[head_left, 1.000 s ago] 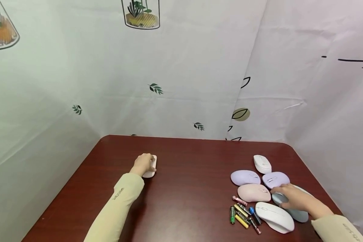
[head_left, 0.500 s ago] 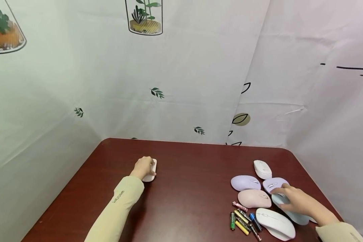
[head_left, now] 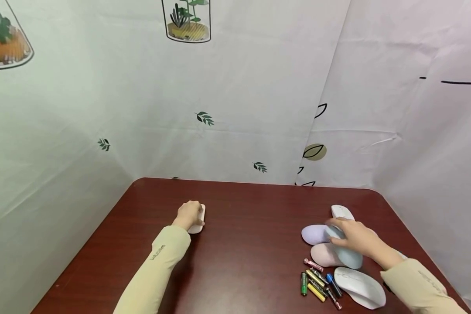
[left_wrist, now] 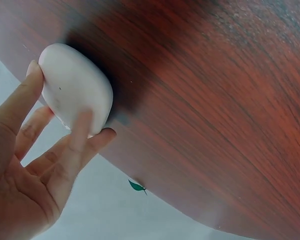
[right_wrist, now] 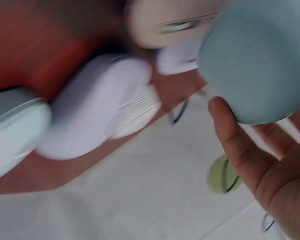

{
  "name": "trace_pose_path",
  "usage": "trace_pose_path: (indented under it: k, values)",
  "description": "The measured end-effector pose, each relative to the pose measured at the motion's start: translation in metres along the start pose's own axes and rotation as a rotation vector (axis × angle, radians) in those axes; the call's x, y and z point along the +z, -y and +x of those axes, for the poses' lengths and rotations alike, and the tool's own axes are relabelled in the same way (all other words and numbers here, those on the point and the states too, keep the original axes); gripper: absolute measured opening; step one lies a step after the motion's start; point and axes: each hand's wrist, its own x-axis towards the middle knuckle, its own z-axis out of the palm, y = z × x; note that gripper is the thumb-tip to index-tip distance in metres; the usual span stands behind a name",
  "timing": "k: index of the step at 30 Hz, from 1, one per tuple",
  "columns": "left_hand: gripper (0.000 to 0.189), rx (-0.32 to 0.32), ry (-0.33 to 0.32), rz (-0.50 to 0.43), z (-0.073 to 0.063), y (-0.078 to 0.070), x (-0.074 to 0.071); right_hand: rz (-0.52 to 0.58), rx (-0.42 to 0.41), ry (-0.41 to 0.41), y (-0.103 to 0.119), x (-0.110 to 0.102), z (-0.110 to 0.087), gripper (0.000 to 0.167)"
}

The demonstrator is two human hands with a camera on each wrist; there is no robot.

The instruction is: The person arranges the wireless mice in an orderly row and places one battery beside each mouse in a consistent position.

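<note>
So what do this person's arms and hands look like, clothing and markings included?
The left sleeve and right sleeve are pale cream-yellow and reach the wrists. Each bears a short line of dark lettering on the forearm, too small to read with certainty. The left grip and right grip are bare hands, without gloves.

2 arms [head_left: 161, 253] outstretched; left grip [head_left: 188, 215] and right grip [head_left: 355, 237] curled.

From my remote seat I can read no text: lettering [head_left: 157, 252] on the left sleeve [head_left: 155, 272], lower left, and right sleeve [head_left: 420, 288], lower right, blurs (too tiny).
</note>
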Motion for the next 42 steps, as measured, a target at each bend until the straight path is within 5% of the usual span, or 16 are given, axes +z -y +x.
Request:
trace_pose_path:
  k: [3, 9, 25, 42]
  values:
    - [0.045, -0.008, 0.008, 0.013, 0.001, 0.000, 0.001, 0.034, -0.032, -0.027, 0.014, 0.003, 0.018, 0.033]
    - [0.045, -0.010, 0.002, -0.016, 0.004, 0.000, 0.002, 0.123, -0.062, 0.057, 0.042, 0.009, 0.056, 0.025]
    - [0.044, 0.003, 0.025, -0.029, 0.003, 0.000, -0.002, 0.283, 0.213, 0.108, 0.101, 0.040, 0.138, 0.030]
    - [0.043, -0.010, 0.028, 0.016, 0.008, 0.001, 0.000, 0.282, 0.278, 0.125, 0.158, 0.084, 0.204, 0.030]
